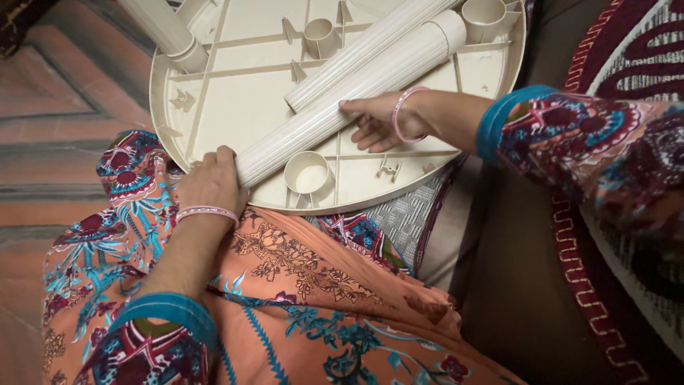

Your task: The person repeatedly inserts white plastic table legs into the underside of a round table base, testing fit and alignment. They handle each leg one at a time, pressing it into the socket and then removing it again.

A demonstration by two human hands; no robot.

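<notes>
While both hands (pixel 210 182) (pixel 374 121) hold one ribbed leg (pixel 342 107), another (pixel 370 46) lies alongside.

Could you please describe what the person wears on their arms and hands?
Both arms wear orange floral-print sleeves with maroon and teal motifs and a teal band at each cuff. The left hand has a pink-and-white bangle at the wrist; the right hand has a thin pink bangle. No gloves show; rings cannot be made out.

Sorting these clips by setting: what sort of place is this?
Probably a home: a tiled floor, a patterned rug, and both hands on a ribbed leg lying on an upturned plastic table.
</notes>
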